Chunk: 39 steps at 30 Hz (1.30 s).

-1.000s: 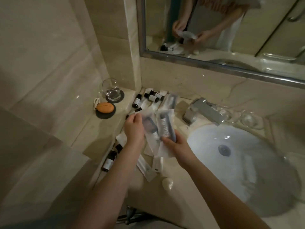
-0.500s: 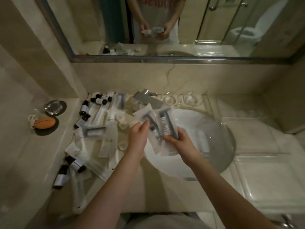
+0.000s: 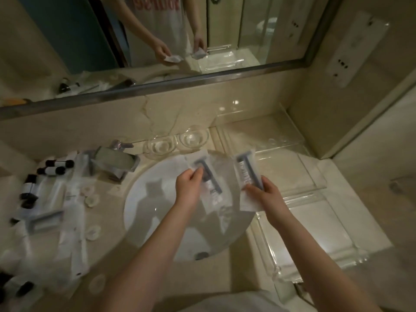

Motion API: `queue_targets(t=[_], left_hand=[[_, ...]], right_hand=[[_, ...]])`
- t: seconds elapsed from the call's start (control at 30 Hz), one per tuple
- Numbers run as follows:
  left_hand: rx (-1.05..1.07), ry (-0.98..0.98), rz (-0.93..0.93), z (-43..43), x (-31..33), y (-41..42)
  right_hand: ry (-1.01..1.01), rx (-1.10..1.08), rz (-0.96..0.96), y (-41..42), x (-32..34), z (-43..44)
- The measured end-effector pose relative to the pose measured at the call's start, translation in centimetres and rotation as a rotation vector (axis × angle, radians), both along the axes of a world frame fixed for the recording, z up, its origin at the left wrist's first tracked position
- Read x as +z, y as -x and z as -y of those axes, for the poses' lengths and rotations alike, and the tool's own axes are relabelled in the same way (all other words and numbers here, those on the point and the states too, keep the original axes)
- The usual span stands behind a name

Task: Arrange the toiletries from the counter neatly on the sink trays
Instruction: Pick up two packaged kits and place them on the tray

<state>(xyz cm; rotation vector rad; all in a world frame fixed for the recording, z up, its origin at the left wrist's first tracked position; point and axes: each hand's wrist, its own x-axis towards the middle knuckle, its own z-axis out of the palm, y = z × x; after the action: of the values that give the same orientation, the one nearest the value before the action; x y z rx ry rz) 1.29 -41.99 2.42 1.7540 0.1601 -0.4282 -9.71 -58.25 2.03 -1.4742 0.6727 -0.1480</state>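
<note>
Partly blurred, the heap of toiletries [image 3: 51, 199] at nine o'clock on the counter [image 3: 225, 266] is hard to read: small dark-capped bottles [image 3: 53, 170], sachets, and one razor packet [image 3: 44, 221]. Over the sink basin [image 3: 157, 210], the left hand [image 3: 188, 189] pinches a clear razor packet [image 3: 208, 183]; the right hand [image 3: 266, 193] grips a second razor packet [image 3: 247, 176]. Clear trays [image 3: 315, 224] lie at three o'clock, edges faint. Two glass dishes [image 3: 175, 141] sit at twelve, beside the faucet [image 3: 117, 159]. Both forearms cover part of the basin.
</note>
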Motion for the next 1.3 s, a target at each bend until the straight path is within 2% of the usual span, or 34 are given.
queue_targets(t=[0.2,0.3,0.37,0.47,0.53,0.6,0.67,0.8,0.87,0.93,1.0,1.1,1.3], left_hand=[[-0.053,0.0,-0.068,3.7,-1.7,-2.1],[-0.053,-0.023,-0.09,5.0,-1.6,-3.7],[-0.036,-0.038,-0.083,5.8,-1.5,-5.0],[-0.012,-0.029,-0.083,6.9,-1.3,-6.8],[-0.002,-0.008,-0.092,7.5,-1.4,-7.7],[-0.007,-0.002,-0.103,8.0,-1.5,-8.4],[-0.011,-0.002,-0.109,8.4,-1.8,-8.9],[-0.017,-0.008,-0.103,8.7,-2.5,-9.5],[-0.031,-0.017,-0.104,8.7,-2.7,-9.8],[-0.036,-0.032,-0.087,8.9,-3.0,-10.2],[-0.048,-0.047,-0.072,9.4,-3.3,-10.7],[-0.076,-0.067,-0.083,10.6,-3.2,-11.1],[-0.084,-0.069,-0.094,11.9,-3.5,-11.7]], right_hand=[[-0.115,-0.038,-0.003,-1.9,-1.1,3.8],[-0.004,-0.104,0.006,-4.5,-0.4,5.3],[0.217,-0.137,-0.014,-6.8,-0.4,6.6],[0.749,-0.124,-0.106,-10.2,-0.9,8.5],[1.068,-0.091,-0.095,-12.1,-1.6,9.4],[1.292,-0.015,-0.164,-13.3,-2.7,9.8],[1.369,0.112,-0.275,-13.7,-3.9,9.5],[1.337,0.286,-0.317,-12.9,-5.0,8.9],[1.233,0.225,-0.265,-12.5,-4.7,9.4],[1.098,0.065,-0.215,-12.4,-4.2,10.5],[0.972,0.019,-0.29,-12.8,-3.8,12.0],[0.906,0.132,-0.43,-14.0,-3.3,12.9],[0.777,0.14,-0.522,-15.5,-3.2,12.2]])
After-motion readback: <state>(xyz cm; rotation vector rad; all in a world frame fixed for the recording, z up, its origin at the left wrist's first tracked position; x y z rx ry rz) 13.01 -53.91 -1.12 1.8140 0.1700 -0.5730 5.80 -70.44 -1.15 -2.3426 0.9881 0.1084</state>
